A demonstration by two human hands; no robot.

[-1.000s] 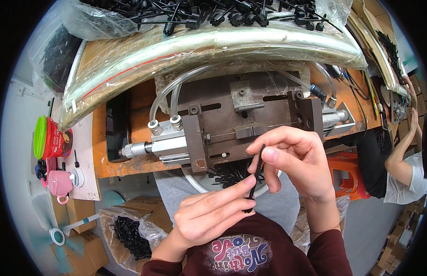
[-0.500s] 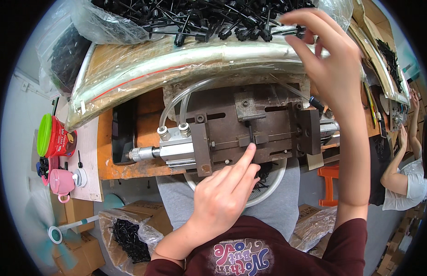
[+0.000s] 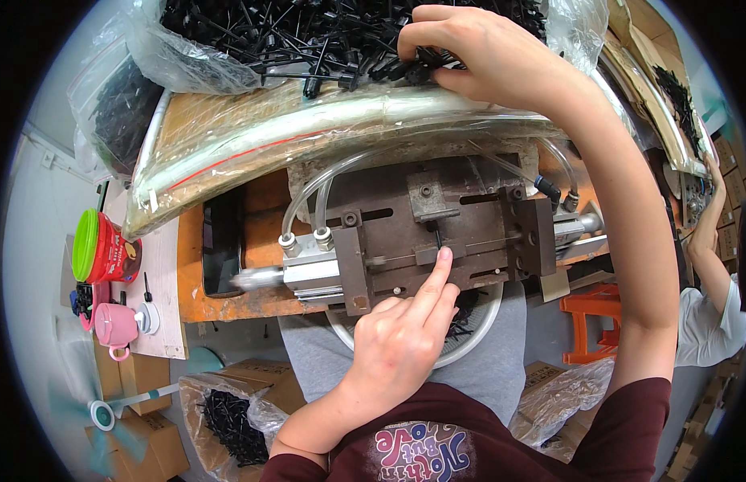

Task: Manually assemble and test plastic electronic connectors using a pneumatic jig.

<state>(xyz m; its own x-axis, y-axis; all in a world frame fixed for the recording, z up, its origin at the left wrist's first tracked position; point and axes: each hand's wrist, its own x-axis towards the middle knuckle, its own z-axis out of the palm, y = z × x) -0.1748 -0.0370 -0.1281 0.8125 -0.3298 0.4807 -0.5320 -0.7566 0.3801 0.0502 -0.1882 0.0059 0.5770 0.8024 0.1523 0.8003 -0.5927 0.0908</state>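
A metal fixture point(image 3: 389, 229) with a dark plate is in front of me, a silver air cylinder point(image 3: 312, 277) at its left end and another point(image 3: 572, 230) at its right. My left hand point(image 3: 401, 341) lays its outstretched index fingertip on a thin black plastic part point(image 3: 438, 238) seated in the middle of the fixture; the other fingers are loosely bent and hold nothing. Beyond the fixture, my right hand point(image 3: 477, 52) reaches into a heap of black stemmed plastic parts point(image 3: 285, 40). Its thumb and fingers curl round a black plastic part point(image 3: 425, 66) at the heap's near edge.
Clear hoses point(image 3: 313, 181) arch over the fixture. A white-rimmed basket point(image 3: 492, 321) with black parts rests at my lap. At left stand a red tub point(image 3: 120, 251) and a pink cup point(image 3: 116, 325). A bag of parts point(image 3: 228, 426) lies below. Another person point(image 3: 706, 313) works at right.
My right hand has moved left and away from me, into the heap, and its fingers have closed in. The left cylinder's end is now blurred by motion. My left fingertip stays at the fixture.
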